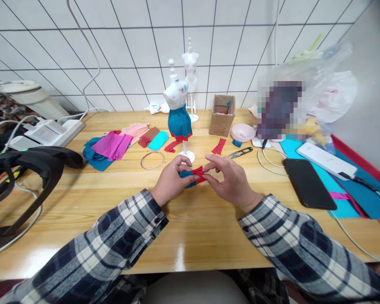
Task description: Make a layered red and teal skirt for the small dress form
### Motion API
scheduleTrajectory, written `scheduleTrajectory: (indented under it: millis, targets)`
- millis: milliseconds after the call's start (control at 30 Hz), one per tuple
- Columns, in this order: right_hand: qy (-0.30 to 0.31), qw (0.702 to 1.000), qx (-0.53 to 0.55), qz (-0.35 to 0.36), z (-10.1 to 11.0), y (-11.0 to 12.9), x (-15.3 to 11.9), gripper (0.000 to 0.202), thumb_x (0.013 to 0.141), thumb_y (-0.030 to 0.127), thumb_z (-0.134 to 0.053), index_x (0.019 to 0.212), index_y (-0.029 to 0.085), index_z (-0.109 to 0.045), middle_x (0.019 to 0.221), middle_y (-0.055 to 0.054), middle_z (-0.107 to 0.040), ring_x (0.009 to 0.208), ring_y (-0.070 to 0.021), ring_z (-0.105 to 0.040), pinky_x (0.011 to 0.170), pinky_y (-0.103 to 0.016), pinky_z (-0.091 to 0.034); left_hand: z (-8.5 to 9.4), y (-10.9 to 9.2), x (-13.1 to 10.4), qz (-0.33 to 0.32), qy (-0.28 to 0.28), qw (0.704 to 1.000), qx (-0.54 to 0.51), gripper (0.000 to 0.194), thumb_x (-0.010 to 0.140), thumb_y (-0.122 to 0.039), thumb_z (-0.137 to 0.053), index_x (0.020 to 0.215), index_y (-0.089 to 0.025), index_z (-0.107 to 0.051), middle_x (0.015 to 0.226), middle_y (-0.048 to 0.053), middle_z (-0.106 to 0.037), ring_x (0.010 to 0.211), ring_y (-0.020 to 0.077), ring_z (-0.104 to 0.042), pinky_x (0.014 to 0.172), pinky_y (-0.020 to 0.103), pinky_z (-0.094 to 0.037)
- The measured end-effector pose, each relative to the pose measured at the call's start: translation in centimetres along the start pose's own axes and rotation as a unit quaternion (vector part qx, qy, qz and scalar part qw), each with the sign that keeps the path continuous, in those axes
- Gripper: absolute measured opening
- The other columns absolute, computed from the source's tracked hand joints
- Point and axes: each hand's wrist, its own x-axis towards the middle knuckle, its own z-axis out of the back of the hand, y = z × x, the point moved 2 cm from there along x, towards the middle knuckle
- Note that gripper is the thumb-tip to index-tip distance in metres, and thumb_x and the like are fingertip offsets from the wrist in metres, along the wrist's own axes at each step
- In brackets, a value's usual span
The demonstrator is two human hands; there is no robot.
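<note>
Between my hands is a small pleated piece of crepe paper or cloth [196, 170], teal at its left end and red at its right. My left hand [174, 177] pinches the teal part between thumb and fingers. At the red end, my right hand [225, 179] has thumb and index fingertip closed on the edge. Just behind stands a small white dress-form mannequin [175, 96] wearing a teal skirt with a red hem [179, 122]. Red strips [218, 146] lie on the table near it, beside black thread snips [240, 153].
A second white mannequin [190, 69] and a cardboard box [222, 115] stand at the back. Coloured sheets [109, 147] and a wire ring [152, 161] lie left. To the right are a pink bowl [242, 132], black phone [309, 183] and white power bank [326, 161]. A black headset [25, 185] sits far left.
</note>
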Motion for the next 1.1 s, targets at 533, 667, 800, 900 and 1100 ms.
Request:
scheduleTrajectory:
  millis: [533, 667, 800, 900, 1100]
  targets:
    - [0.017, 0.999, 0.03, -0.006, 0.0, -0.1, -0.4, 0.051, 0.086, 0.012, -0.06, 0.131, 0.029, -0.042, 0.09, 0.002, -0.072, 0.079, -0.0178, -0.062, 0.068, -0.032, -0.049, 0.3, -0.1, 0.0, -0.046, -0.052, 0.995, 0.069, 0.033, 0.073, -0.029, -0.074, 0.091, -0.021, -0.047, 0.074, -0.003, -0.067, 0.075, 0.0162, -0.067, 0.07, 0.027, -0.047]
    - [0.018, 0.999, 0.031, 0.0, 0.0, -0.1, -0.5, 0.058, 0.085, 0.015, -0.062, 0.135, 0.03, -0.038, 0.098, 0.0, -0.072, 0.079, -0.0189, -0.061, 0.067, -0.033, -0.049, 0.1, -0.4, -0.2, -0.059, -0.055, 0.993, 0.084, 0.033, 0.072, -0.029, -0.075, 0.09, -0.021, -0.048, 0.074, -0.004, -0.066, 0.074, 0.0156, -0.066, 0.068, 0.025, -0.046]
    - [0.02, 0.998, 0.053, -0.008, 0.1, 0.1, -0.3, 0.059, 0.085, 0.017, -0.062, 0.136, 0.03, -0.038, 0.102, -0.002, -0.071, 0.084, -0.0197, -0.062, 0.07, -0.034, -0.051, 0.2, -0.3, -0.2, -0.067, -0.053, 0.991, 0.1, 0.031, 0.072, -0.029, -0.075, 0.09, -0.021, -0.052, 0.077, -0.003, -0.068, 0.077, 0.0165, -0.067, 0.071, 0.026, -0.048]
    - [0.028, 0.995, 0.086, -0.035, 0.6, 0.1, 0.1, 0.037, 0.085, 0.021, -0.062, 0.121, 0.028, -0.054, 0.103, -0.005, -0.068, 0.089, -0.0205, -0.062, 0.072, -0.035, -0.052, 0.3, -0.1, 0.0, -0.035, -0.035, 0.992, 0.115, 0.032, 0.072, -0.031, -0.076, 0.099, -0.021, -0.06, 0.077, -0.001, -0.07, 0.074, 0.0176, -0.067, 0.07, 0.028, -0.049]
    - [0.035, 0.977, 0.176, -0.118, 1.0, -0.2, 0.6, 0.011, 0.088, 0.026, -0.059, 0.096, 0.022, -0.065, 0.112, -0.009, -0.064, 0.089, -0.0187, -0.061, 0.067, -0.032, -0.052, 0.6, 0.3, 0.5, 0.025, -0.002, 0.999, 0.022, 0.03, 0.072, -0.04, -0.076, 0.089, -0.017, -0.069, 0.09, 0.004, -0.075, 0.081, 0.0199, -0.068, 0.075, 0.03, -0.052]
